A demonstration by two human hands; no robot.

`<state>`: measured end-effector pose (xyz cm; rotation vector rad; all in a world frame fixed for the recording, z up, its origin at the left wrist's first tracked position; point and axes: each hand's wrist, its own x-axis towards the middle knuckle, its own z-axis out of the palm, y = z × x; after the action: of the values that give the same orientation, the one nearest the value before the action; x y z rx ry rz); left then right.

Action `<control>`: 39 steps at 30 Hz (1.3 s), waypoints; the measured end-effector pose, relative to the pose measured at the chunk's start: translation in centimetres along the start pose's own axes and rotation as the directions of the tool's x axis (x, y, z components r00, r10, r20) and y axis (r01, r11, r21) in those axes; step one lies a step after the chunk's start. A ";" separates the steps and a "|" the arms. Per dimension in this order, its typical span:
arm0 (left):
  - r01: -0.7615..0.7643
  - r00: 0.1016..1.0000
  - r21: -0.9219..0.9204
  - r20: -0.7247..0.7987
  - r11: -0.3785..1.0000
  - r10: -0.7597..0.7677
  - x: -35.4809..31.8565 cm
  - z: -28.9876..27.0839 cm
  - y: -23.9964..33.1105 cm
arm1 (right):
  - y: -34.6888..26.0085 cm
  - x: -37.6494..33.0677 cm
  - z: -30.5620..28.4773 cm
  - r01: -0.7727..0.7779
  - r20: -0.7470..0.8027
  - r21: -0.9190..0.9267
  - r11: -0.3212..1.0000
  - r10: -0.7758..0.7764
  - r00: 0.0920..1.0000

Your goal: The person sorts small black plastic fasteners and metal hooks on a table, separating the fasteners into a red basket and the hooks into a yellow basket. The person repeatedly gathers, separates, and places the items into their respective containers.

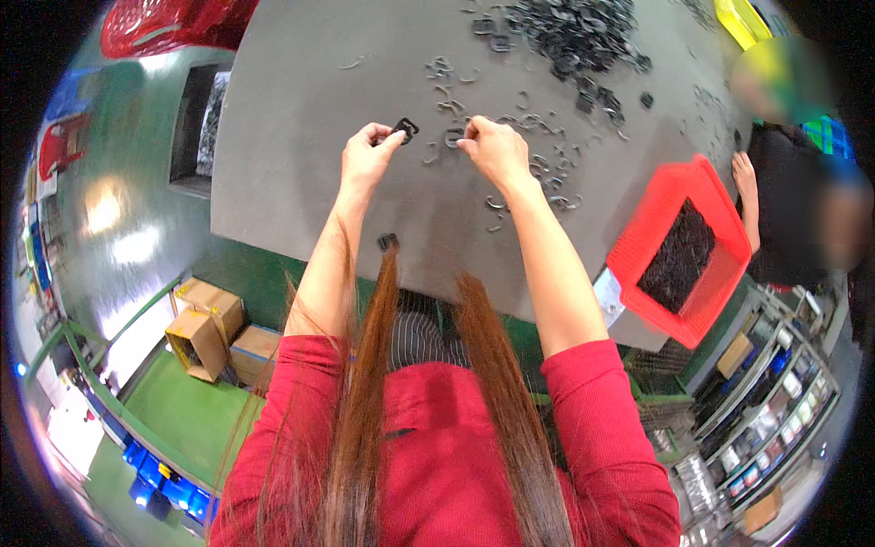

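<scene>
My left hand (pixel 366 155) pinches a small black buckle (pixel 406 127) between thumb and fingertips, holding it just above the grey desk (pixel 292 109). My right hand (pixel 492 146) is curled with its fingertips pressed together on another small dark piece (pixel 453 137); how firmly it has it I cannot tell. The two hands sit near each other at about 12 o'clock from my chest.

The grip on the buckle is only at its edge, so I judge it could twist out and drop among the loose curved bits (pixel 538 173) scattered at 1 o'clock, where it would be hard to pick out. One black piece (pixel 388 242) already lies close to the near edge of the desk at 12 o'clock; a brush of my forearm could push it off to the floor. My long hair (pixel 374 365) hangs forward towards that edge and might drag over it. The big heap of parts (pixel 574 36) at 1 o'clock, further out, could slide if my sleeve sweeps it. The red basket (pixel 679 251) at 3 o'clock overhangs the desk's corner, and a knock from my right elbow might tip it
</scene>
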<state>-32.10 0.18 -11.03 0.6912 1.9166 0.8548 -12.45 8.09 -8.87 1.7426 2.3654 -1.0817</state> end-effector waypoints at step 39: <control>-0.059 0.923 0.210 -0.362 0.976 0.133 -14.3 3.3 -9.6 | 1.9 -2.0 4.0 0.107 -0.202 0.041 0.993 -0.096 0.975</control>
<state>-24.06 -15.34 -12.57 0.7881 2.3505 0.9181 -11.62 4.62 -12.07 1.8474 2.5924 -1.0334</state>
